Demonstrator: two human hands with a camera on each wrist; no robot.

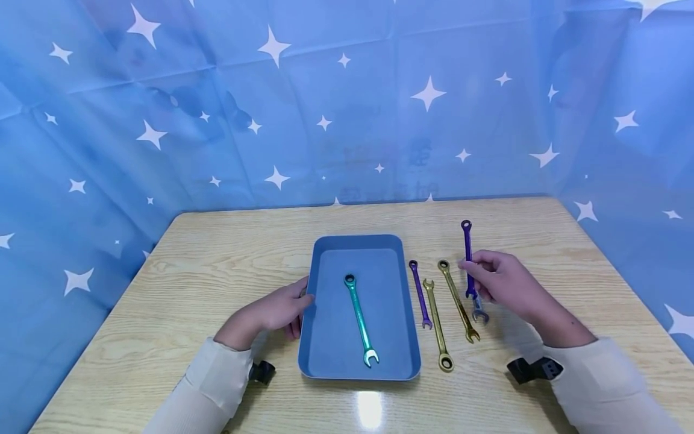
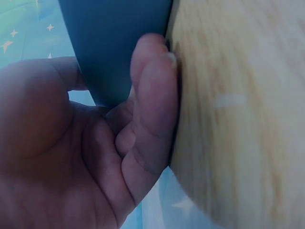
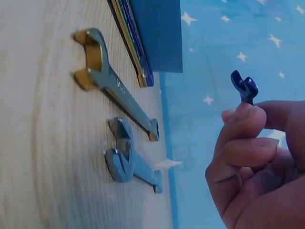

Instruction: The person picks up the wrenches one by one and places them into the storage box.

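My left hand point(image 1: 278, 307) grips the left side of a blue-grey tray point(image 1: 338, 256), thumb at the rim and fingers along the outer wall. Inside the tray lies a green combination wrench point(image 1: 358, 314), its open end towards me. Between thumb and fingers my right hand point(image 1: 508, 282) pinches a purple wrench point(image 1: 468, 242), raised off the table. The purple wrench's open end point(image 3: 246, 87) sticks out past the fingers in the right wrist view. Below that hand a silver wrench point(image 3: 138, 167) lies on the table, partly hidden by the hand in the head view.
Right of the tray lie a smaller purple wrench point(image 1: 420, 295) and two gold wrenches, one point(image 1: 435, 319) with its ring end towards me, the other point(image 1: 457, 298) with its open end towards me. The wooden table point(image 1: 217, 253) meets a blue star-patterned curtain point(image 1: 347, 120) behind.
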